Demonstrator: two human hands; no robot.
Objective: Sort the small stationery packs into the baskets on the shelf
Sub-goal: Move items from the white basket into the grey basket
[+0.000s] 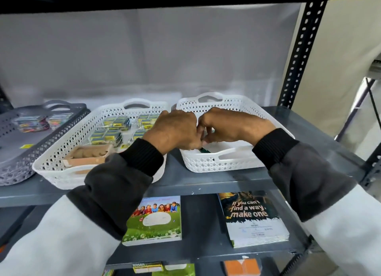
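Left hand: the left hand [175, 129] is curled, knuckles up, fingers folded down over the near left corner of the right white basket [231, 158]; what it has hold of, if anything, is hidden under the fingers.
Right hand: the right hand [228, 125] is also curled, its fingers bent toward the left hand and touching it; whether it holds anything I cannot tell.
Dark green item: a small dark green item [204, 150] pokes out just below where the two hands meet, at about 6 o'clock from them, inside the right white basket; whether either hand has hold of it cannot be told.
Sleeves: black cuffs, dark grey forearms, white upper sleeves on both arms.
Middle white basket: the middle white basket [61, 152] sits at 9 o'clock from the hands, holding yellow-and-blue small packs [115, 123] in clear wrap and a brown cardboard box [86, 157] at its near end.
Grey basket: the grey basket [22, 152] stands further out at 9 o'clock, with multicoloured packs [31, 123] inside.
Shelf: all three baskets stand side by side on the grey metal shelf [198, 181].
Lower shelf: at 6 o'clock, a notebook with children on its cover [153, 220] and a dark notebook reading "If you can't find a way, make one" [252, 218] lie apart.
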